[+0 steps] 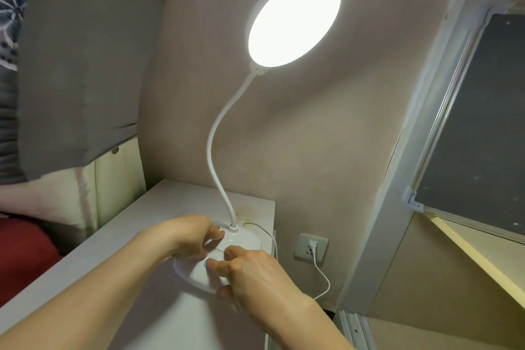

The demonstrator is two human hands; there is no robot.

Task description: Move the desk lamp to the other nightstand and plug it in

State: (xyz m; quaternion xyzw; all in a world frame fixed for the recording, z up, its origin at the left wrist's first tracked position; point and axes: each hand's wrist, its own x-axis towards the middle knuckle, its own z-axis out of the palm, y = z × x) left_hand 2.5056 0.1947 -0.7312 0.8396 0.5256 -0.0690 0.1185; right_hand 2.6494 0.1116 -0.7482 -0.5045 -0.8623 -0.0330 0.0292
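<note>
A white desk lamp stands on the pale nightstand (pixel 122 224), its round base (pixel 244 239) near the right edge. Its bent gooseneck (pixel 211 145) rises to a round head (pixel 294 20) that is lit. A white cord (pixel 322 273) runs from the base's back down to a plug (pixel 312 247) seated in the wall socket (pixel 302 253). My left hand (pixel 190 234) rests on the base's left side with fingers curled on it. My right hand (pixel 250 273) holds the base's front edge, thumb under the rim and a fingertip on a small blue-lit button.
A bed with grey bedding (pixel 76 65) and a red cover (pixel 22 256) lies left of the nightstand. A beige wall stands behind. At right, a window frame (pixel 412 199) with dark glass and a pale sill (pixel 483 261) juts out.
</note>
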